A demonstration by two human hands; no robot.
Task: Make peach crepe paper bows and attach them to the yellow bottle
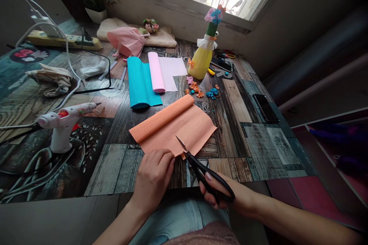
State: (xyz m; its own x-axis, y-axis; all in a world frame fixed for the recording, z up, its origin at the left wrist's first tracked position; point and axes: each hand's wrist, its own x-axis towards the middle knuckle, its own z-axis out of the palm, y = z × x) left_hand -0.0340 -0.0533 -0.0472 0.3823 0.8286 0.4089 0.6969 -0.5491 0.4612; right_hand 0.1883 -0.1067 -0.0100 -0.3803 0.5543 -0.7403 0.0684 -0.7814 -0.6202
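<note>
A partly unrolled sheet of orange crepe paper [175, 126] lies on the table in front of me. My left hand [153, 178] is closed, pinching the sheet's near edge. My right hand [221, 195] grips black scissors [201, 170] by the handles. Their blades are slightly apart and cut into the near edge of the orange paper, just right of my left fingers.
A white glue gun [61, 124] stands at the left with its cable. Turquoise [140, 82] and pink [161, 72] crepe rolls lie behind the orange one. A yellow bottle with paper flowers [202, 55], small paper scraps [198, 90], a doll [129, 40] and a phone [265, 108] are farther off.
</note>
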